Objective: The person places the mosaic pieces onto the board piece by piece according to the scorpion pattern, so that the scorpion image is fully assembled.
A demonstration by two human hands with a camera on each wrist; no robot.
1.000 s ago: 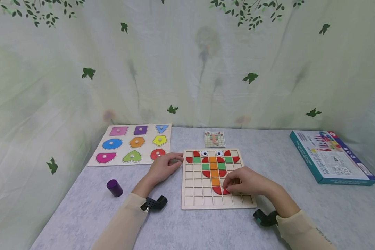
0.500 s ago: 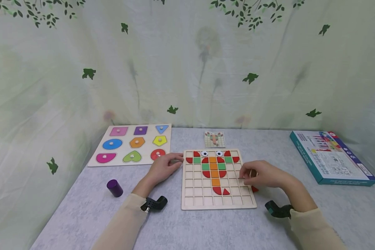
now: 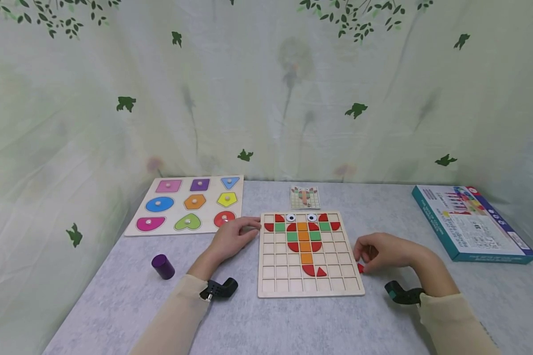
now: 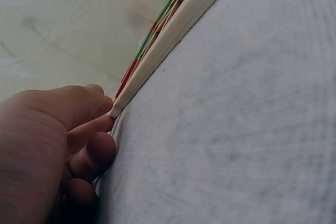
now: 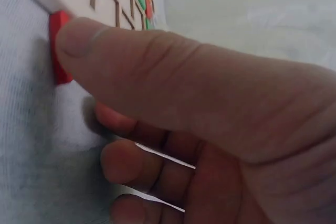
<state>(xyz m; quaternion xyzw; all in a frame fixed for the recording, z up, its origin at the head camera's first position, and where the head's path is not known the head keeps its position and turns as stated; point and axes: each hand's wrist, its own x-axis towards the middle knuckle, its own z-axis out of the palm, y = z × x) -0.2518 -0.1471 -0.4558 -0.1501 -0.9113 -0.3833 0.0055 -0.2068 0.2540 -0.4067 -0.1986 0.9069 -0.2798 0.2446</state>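
Observation:
A wooden grid board (image 3: 275, 273) lies in the middle of the table, with red, green and orange pieces and two eye pieces forming a figure. My left hand (image 3: 233, 240) holds the board's left edge near the far corner; the left wrist view shows thumb and forefinger at that edge. Beside the board's right edge, my right hand (image 3: 384, 252) has thumb and forefinger at a small red block (image 3: 361, 267). In the right wrist view the thumb covers part of that red block (image 5: 62, 72), and the forefinger is largely hidden. A red triangle (image 3: 321, 272) sits on the lower grid.
A pattern card (image 3: 305, 197) lies behind the board. At the back left is a knob puzzle board (image 3: 213, 217) of coloured shapes. A purple cylinder (image 3: 163, 266) stands left of my left arm. A teal-edged box (image 3: 475, 224) lies at the far right.
My right hand has let go of the red triangle on the grid and moved right, off the board, to the red block beside it. My left hand has stayed in place.

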